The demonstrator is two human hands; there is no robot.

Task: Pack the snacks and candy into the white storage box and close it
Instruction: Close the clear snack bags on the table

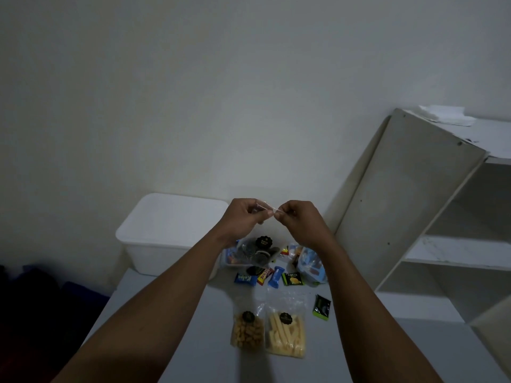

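- A strip of clear plastic (262, 209) is pinched between the left hand (243, 217) and the right hand (300, 221), both raised above the table (193, 327), fingers curled tight on the film.
- Just below, a clear bag of dark rounds (255, 251) with a black label is seen; whether it hangs from that pinched top or rests on the table cannot be told.
- The film is judged thin, light and slippery, so a grip at the top seam is favoured, and the brittle-looking contents should not be squeezed.
- The white storage box (166, 230) is found at the far left end of the table, against the wall, its top apparently covered.
- Nearer the camera, a bag of golden puffs (247, 331) and a bag of pale sticks (286, 334) are laid side by side; both are likely crushable and best lifted by their upper edges.
- Small wrapped candies (269, 277) are scattered between those bags and the hands; light, stiff enough, easily gathered by the handful.
- A green sachet (322, 306) is set apart to the right.
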